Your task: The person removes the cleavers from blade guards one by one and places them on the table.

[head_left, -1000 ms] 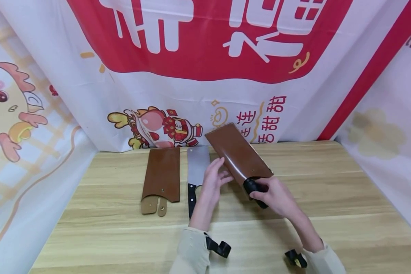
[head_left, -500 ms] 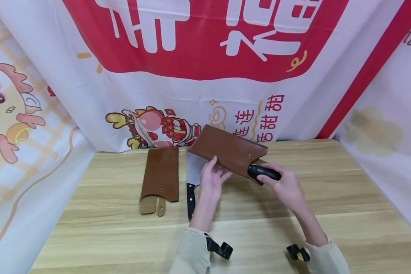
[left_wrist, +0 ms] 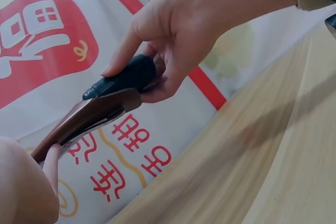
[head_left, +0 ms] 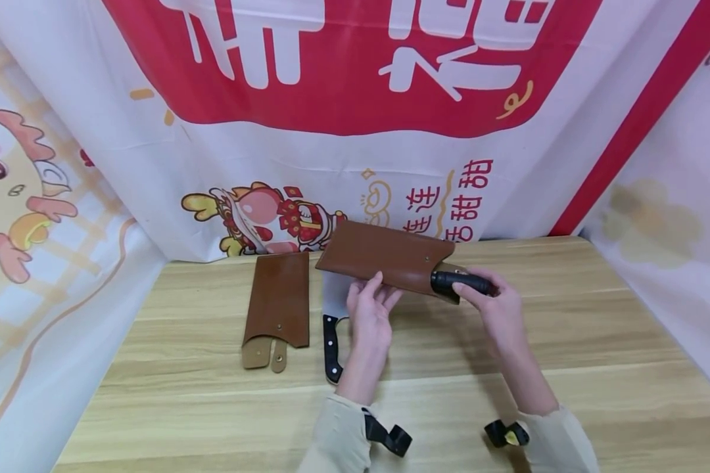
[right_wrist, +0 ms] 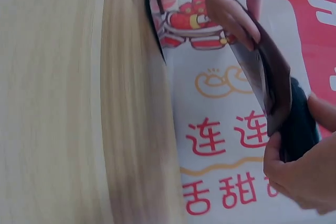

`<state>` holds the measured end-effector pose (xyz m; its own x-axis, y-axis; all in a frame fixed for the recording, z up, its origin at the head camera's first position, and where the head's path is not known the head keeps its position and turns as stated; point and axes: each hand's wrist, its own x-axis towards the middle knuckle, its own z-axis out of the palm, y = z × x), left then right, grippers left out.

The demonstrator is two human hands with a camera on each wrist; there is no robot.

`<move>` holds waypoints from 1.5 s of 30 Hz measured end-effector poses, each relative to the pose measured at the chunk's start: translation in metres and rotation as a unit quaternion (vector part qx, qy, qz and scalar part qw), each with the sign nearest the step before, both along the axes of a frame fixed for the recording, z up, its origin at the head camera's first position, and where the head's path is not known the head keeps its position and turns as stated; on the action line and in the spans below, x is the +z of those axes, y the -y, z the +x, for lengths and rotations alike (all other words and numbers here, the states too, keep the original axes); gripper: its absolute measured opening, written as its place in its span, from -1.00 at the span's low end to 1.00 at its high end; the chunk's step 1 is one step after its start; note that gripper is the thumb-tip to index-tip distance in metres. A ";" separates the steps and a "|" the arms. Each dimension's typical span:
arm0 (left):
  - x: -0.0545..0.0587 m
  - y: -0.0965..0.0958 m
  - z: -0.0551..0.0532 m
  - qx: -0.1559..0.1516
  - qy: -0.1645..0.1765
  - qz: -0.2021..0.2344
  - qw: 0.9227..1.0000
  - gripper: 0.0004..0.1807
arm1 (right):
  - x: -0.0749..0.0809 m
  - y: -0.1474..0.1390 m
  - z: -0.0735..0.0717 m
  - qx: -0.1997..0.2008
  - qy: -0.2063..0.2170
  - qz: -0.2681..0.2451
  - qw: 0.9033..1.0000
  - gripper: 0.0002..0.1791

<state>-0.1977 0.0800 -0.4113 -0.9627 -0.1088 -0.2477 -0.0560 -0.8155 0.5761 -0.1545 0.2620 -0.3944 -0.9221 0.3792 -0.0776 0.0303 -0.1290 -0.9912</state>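
A knife with a black handle (head_left: 463,283) sits in a brown leather sheath (head_left: 384,255), which hides the blade. Sheath and knife are raised over the back of the table, handle to the right. My right hand (head_left: 499,305) grips the handle, with the thumb along it in the left wrist view. My left hand (head_left: 371,318) pinches the sheath's lower edge, some fingers behind it; its fingers (right_wrist: 239,22) lie at the sheath in the right wrist view. Below, a cleaver (head_left: 331,348) with a riveted black handle lies on the table, its blade partly covered by the sheath.
A second brown leather sheath (head_left: 278,302) lies flat left of the cleaver, its tan flap and snap strap toward me. The wooden table (head_left: 183,407) ends at a printed cloth backdrop (head_left: 260,151) close behind the raised sheath. Cloth also hangs at both sides.
Both hands have turned the sheathed knife from a steep slant to nearly level, handle swinging up and right. Its far end has moved left over the cleaver's blade.
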 end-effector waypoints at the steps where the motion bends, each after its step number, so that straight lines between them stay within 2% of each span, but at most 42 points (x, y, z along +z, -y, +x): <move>1: 0.000 -0.001 0.001 0.005 -0.001 0.006 1.000 -0.82 | 0.000 0.000 -0.001 -0.007 -0.002 -0.058 0.998 -0.66; 2: 0.001 -0.002 0.002 0.009 -0.004 0.011 1.000 -0.81 | 0.000 -0.001 -0.002 -0.013 -0.004 -0.117 0.993 -0.72; 4: 0.000 -0.004 0.003 0.012 -0.012 0.018 1.000 -0.79 | 0.001 -0.005 -0.003 -0.022 -0.003 -0.237 0.971 -0.78; 6: -0.002 -0.006 0.003 0.014 -0.016 0.025 0.999 -0.76 | 0.002 -0.012 -0.002 -0.024 0.013 -0.339 0.941 -0.71; 9: -0.003 -0.009 0.005 0.017 -0.017 0.033 0.999 -0.72 | 0.004 -0.020 0.000 -0.010 0.037 -0.460 0.887 -0.41; 11: -0.003 -0.010 0.007 0.022 -0.014 0.039 0.999 -0.71 | 0.005 -0.023 0.000 0.009 0.044 -0.515 0.856 -0.23; 12: -0.003 -0.011 0.007 0.024 -0.012 0.042 0.999 -0.70 | 0.005 -0.023 0.000 0.021 0.042 -0.534 0.844 -0.18; 14: -0.002 -0.012 0.009 0.025 -0.011 0.048 0.998 -0.67 | 0.006 -0.022 0.000 0.044 0.038 -0.556 0.829 -0.15; 17: -0.001 -0.014 0.011 0.022 -0.014 0.048 0.999 -0.63 | 0.006 -0.019 0.000 0.071 0.031 -0.575 0.814 -0.12; 21: 0.000 -0.016 0.012 0.012 -0.020 0.046 0.999 -0.56 | 0.007 -0.018 0.000 0.078 0.033 -0.579 0.811 -0.07; 24: 0.000 -0.017 0.012 0.001 -0.021 0.051 0.998 -0.54 | 0.008 -0.019 0.000 0.066 0.039 -0.572 0.817 -0.08; 28: -0.003 -0.017 0.011 -0.015 -0.019 0.062 0.998 -0.52 | 0.009 -0.019 -0.001 0.061 0.044 -0.554 0.829 -0.11; 32: -0.006 -0.017 0.010 -0.025 -0.021 0.058 0.998 -0.60 | 0.008 -0.017 -0.001 0.061 0.042 -0.545 0.835 -0.13; 38: -0.009 -0.016 0.007 -0.030 -0.023 0.050 0.998 -0.81 | 0.009 -0.017 -0.001 0.057 0.024 -0.540 0.839 -0.11; 45: -0.008 -0.011 0.002 -0.029 -0.022 0.059 0.998 -0.81 | 0.009 -0.018 0.000 0.077 0.006 -0.518 0.852 -0.10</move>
